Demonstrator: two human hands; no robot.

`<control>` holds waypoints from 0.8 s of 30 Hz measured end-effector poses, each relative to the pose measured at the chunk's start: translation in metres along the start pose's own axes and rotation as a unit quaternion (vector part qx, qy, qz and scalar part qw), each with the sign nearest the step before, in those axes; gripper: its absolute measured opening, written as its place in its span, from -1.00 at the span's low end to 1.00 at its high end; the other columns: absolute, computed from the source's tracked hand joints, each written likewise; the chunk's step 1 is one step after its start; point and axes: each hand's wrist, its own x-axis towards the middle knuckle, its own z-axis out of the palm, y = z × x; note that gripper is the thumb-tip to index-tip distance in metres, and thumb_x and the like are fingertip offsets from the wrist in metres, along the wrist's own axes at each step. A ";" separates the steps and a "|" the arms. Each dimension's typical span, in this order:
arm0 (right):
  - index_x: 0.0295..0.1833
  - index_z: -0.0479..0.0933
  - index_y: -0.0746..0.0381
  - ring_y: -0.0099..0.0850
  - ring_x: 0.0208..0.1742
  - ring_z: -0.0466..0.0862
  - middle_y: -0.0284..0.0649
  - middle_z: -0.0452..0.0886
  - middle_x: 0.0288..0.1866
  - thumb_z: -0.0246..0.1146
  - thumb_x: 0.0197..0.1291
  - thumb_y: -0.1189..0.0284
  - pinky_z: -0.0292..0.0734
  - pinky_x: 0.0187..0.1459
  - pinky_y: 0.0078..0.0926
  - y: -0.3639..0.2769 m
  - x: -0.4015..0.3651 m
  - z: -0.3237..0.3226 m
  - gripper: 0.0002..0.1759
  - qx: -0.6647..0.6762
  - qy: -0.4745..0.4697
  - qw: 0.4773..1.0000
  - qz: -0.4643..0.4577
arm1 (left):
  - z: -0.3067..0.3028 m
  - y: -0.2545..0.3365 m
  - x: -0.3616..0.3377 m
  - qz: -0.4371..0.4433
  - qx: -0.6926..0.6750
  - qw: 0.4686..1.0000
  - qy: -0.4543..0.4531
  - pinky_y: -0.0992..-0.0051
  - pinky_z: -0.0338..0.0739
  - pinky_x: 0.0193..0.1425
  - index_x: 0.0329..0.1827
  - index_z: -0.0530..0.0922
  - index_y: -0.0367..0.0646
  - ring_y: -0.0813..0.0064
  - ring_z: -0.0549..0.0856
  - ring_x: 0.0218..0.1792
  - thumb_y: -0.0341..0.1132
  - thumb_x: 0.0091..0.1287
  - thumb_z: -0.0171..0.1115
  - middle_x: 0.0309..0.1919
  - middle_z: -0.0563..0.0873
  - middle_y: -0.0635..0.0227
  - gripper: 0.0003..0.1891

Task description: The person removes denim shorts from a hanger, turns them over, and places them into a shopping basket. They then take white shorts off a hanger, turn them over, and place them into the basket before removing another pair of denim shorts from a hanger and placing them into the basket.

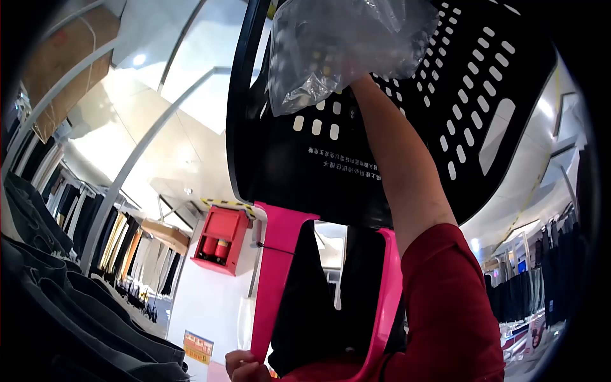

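A black shopping basket (267, 159) with slotted sides and pink handle arms (280, 274) fills the upper middle of the view. White printing on its near wall appears upside down. My right arm, in a red sleeve, reaches over the near wall into it. At the arm's end lies a clear plastic bag (305, 57), which looks crumpled. My right hand (353, 69) is at the bag, its fingers hidden by the plastic. Low in the view, my left hand (247, 368) has its fingers curled at the lower end of the left handle arm.
Dark folded trousers (95, 318) lie close by at lower left. Beyond them, clothes hang on metal rails (121, 172); another row of dark clothing (525, 293) hangs at the right. A red fire-extinguisher cabinet (221, 237) stands left of the handle. Cardboard boxes (70, 57) are at upper left.
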 end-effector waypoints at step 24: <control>-0.20 0.50 0.30 0.07 -0.23 0.60 0.11 0.60 -0.35 0.07 0.08 0.36 0.48 -0.17 -0.02 -0.035 -0.226 -0.337 -0.74 0.207 -0.076 0.975 -0.013 | -0.029 0.037 0.039 -0.079 -0.160 0.984 0.015 0.49 0.39 0.10 0.06 0.47 -0.37 0.52 0.52 -0.04 -0.45 0.19 0.24 -0.01 0.56 0.29 -0.63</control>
